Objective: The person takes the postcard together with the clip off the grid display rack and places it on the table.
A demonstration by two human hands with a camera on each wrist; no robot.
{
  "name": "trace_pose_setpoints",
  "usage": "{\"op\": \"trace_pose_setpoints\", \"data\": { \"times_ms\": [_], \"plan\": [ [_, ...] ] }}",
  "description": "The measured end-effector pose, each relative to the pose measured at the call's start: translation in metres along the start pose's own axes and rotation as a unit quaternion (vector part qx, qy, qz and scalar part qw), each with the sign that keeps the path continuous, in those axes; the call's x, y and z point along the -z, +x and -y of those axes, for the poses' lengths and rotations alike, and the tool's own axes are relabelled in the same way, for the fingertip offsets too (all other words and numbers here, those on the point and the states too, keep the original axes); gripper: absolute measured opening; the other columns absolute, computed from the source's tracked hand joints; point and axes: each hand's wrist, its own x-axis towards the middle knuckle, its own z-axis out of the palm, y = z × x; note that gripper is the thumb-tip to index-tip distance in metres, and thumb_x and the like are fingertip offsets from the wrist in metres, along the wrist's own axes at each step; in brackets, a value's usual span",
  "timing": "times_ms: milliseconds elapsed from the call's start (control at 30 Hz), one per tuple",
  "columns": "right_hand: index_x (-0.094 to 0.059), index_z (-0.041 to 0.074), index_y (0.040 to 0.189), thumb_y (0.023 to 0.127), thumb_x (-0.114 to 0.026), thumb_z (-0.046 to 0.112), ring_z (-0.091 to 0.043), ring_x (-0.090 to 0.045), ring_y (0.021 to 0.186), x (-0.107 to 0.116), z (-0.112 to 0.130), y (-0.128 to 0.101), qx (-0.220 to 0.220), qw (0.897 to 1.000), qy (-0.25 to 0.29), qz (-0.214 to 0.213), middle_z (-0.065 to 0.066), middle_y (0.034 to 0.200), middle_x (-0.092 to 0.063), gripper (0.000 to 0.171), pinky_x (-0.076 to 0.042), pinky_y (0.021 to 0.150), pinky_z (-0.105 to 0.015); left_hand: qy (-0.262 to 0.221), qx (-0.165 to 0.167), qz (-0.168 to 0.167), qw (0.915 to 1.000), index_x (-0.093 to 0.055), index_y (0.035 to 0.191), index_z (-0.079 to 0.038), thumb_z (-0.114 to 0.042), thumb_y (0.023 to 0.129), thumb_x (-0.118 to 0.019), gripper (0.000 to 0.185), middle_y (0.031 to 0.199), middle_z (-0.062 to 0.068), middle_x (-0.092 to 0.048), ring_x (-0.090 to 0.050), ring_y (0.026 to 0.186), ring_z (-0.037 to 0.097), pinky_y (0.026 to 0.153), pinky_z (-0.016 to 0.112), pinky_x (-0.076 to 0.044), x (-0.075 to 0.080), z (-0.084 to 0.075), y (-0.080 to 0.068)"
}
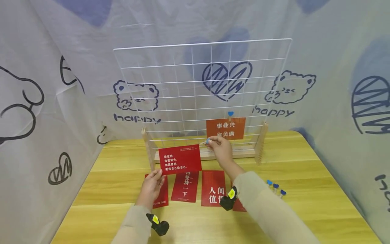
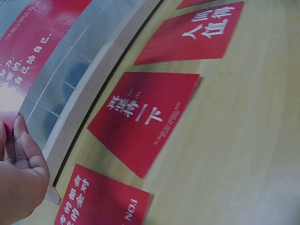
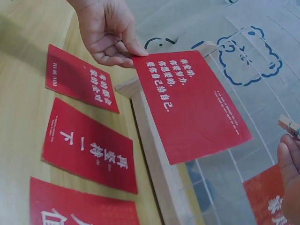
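Observation:
My left hand (image 1: 152, 187) pinches a red card (image 1: 180, 159) with white writing by its lower left corner. The card is held up before the lower part of a white wire grid (image 1: 170, 117). In my right hand (image 1: 221, 149) a small wooden clothespin with a blue top (image 1: 208, 140) is pinched between thumb and fingers, just right of the card's upper right corner and apart from it. Behind that hand an orange-red card (image 1: 225, 126) hangs on the grid under a blue heart clothespin (image 1: 230, 114). The right wrist view shows the held wooden clothespin (image 3: 288, 124) at its right edge.
Several red cards lie on the wooden table (image 1: 100, 193), among them one in the middle (image 1: 185, 188) and one beside it (image 1: 212, 183). Three blue heart clothespins (image 1: 275, 186) lie at the right. Wooden feet (image 1: 261, 144) support the grid; printed cloth (image 1: 76, 51) surrounds the table.

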Motion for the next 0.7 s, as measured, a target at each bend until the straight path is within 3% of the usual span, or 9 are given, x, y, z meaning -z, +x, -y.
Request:
{"op": "trace_pose_setpoints", "data": {
  "times_ms": [67, 167, 467, 700],
  "plan": [
    [-0.056, -0.013, 0.095, 0.083, -0.051, -0.004, -0.019, -0.062, 0.073, 0.005, -0.003, -0.003, -0.006, 1.0, 0.009, 0.006, -0.023, 0.086, -0.06, 0.016, -0.048, 0.071, -0.032, 0.007, 0.016, -0.007, 0.9998, -0.055, 0.077, -0.014, -0.008, 0.088, -0.047, 0.015, 0.075, -0.006, -0.052, -0.054, 0.07, 0.006, 0.072, 0.021, -0.042, -0.009, -0.01, -0.018],
    [-0.054, -0.014, 0.098, 0.083, -0.051, -0.004, -0.018, -0.062, 0.073, 0.013, -0.008, -0.009, -0.019, 0.999, 0.023, 0.017, -0.024, 0.088, -0.06, 0.018, -0.047, 0.075, -0.036, 0.01, 0.036, -0.007, 0.9993, -0.055, 0.078, -0.014, -0.006, 0.089, -0.045, 0.016, 0.075, -0.005, -0.053, -0.054, 0.071, 0.008, 0.073, 0.022, -0.042, -0.01, -0.012, -0.03],
    [-0.052, -0.017, 0.1, 0.083, -0.049, -0.006, -0.014, -0.062, 0.073, 0.035, -0.019, -0.023, -0.028, 0.998, 0.047, 0.035, -0.028, 0.092, -0.057, 0.02, -0.048, 0.07, -0.026, 0.027, 0.042, -0.019, 0.9986, -0.057, 0.079, -0.014, -0.009, 0.087, -0.05, 0.012, 0.079, -0.003, -0.052, -0.053, 0.071, 0.009, 0.073, 0.022, -0.042, -0.002, 0.003, -0.039],
    [-0.048, -0.021, 0.099, 0.083, -0.048, -0.009, -0.01, -0.061, 0.069, 0.049, -0.028, -0.033, -0.034, 0.997, 0.058, 0.036, -0.018, 0.083, -0.06, 0.021, -0.049, 0.068, -0.025, 0.032, 0.054, -0.013, 0.998, -0.057, 0.079, -0.014, -0.009, 0.088, -0.048, 0.013, 0.078, -0.003, -0.052, -0.053, 0.071, 0.01, 0.073, 0.023, -0.043, 0.007, 0.009, -0.049]
  ]
}}
